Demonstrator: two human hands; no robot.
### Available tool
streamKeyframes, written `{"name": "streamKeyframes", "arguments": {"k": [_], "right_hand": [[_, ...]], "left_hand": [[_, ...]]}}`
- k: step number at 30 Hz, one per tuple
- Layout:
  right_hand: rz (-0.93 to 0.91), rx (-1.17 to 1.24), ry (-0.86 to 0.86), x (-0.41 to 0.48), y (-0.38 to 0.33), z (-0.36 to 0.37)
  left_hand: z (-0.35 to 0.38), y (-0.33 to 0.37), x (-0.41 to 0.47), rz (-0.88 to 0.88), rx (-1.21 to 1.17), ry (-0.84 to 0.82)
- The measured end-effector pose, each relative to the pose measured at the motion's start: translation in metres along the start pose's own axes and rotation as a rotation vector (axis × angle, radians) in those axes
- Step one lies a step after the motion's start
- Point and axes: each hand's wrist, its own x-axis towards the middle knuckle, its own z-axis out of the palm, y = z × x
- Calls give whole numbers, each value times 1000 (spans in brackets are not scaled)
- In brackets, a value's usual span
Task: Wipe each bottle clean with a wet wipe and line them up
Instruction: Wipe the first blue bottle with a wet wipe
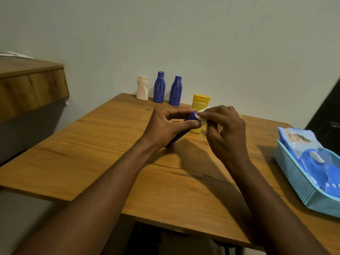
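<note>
A wooden bench. At its right edge a basket, cut off by the frame, holds a wipes pack. Over the bench's middle, the left hand curls its grip round a tilted purple bottle, which is mostly hidden. The right hand pinches a wipe against its cap. A half-hidden yellow bottle stands behind. Three bottles line the bench's back edge.

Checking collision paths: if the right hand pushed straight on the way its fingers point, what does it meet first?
The purple bottle: the wet wipe that the right hand pinches touches the bottle's cap end. Next, the left hand gripping it. The yellow bottle seems behind, depth unclear.
</note>
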Motion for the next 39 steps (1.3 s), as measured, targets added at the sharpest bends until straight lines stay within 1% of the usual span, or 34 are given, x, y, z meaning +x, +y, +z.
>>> {"name": "streamKeyframes", "arguments": {"k": [2, 4, 6, 9, 11, 14, 18, 23, 28, 30, 34, 37, 39], "right_hand": [[34, -34, -19, 1, 3, 2], [7, -58, -50, 0, 3, 4], [-34, -22, -61, -1, 1, 4], [-40, 117, -20, -2, -4, 2], [-53, 166, 23, 0, -6, 2], [-68, 172, 38, 1, -6, 1], [-46, 136, 38, -2, -6, 5], [-50, 84, -49, -7, -4, 10], [-47, 92, -223, -15, -6, 11], [-44, 51, -214, -14, -6, 14], [-9, -16, -119, -10, -6, 18], [-44, -6, -202, -12, -7, 19], [-66, 17, -276, -15, -10, 16]], "left_hand": [[0, 1, 0, 3, -6, -7], [1, 2, -1, 1, -19, -22], [0, 2, -2, -17, -38, -23], [-1, 2, -2, -59, -99, 10], [-1, 1, -2, -80, -145, 21], [-2, 4, -1, -110, -205, 1], [-2, 3, 0, -208, -282, -14], [-6, -2, -3, -297, -359, -28], [-6, -6, -4, -377, -437, 16], [-7, -7, -4, -402, -468, 19], [-7, -12, -6, -437, -463, -15], [-7, -15, -7, -469, -434, -47], [-7, -15, -7, -496, -430, -35]]}}
